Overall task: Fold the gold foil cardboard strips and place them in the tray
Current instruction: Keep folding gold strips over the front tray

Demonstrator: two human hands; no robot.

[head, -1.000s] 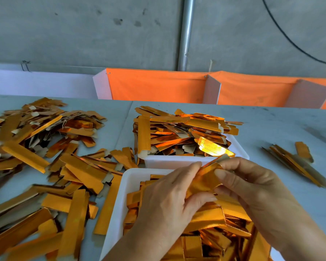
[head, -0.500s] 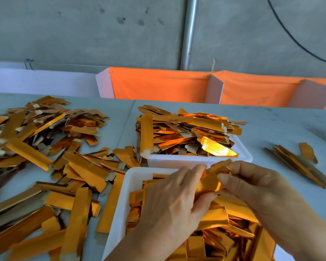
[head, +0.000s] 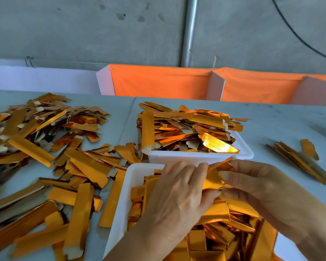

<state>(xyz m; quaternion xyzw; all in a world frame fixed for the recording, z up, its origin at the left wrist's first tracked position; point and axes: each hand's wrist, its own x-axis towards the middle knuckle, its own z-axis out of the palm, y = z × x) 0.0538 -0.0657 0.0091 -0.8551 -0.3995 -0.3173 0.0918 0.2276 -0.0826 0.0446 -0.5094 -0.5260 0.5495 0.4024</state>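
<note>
Two bare hands are meeting near the centre of the view, forearms reaching in from the lower edge. The left hand is lying palm-down, fingers curled forward — thumb tucked toward the right. The right hand is angling in, fingers bent, pinching against the left hand's fingertips.

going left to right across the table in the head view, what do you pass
Big loose heap of gold strips → near white tray → left hand → strip pinched by both hands → right hand → small bundle of strips at the right edge.
</note>
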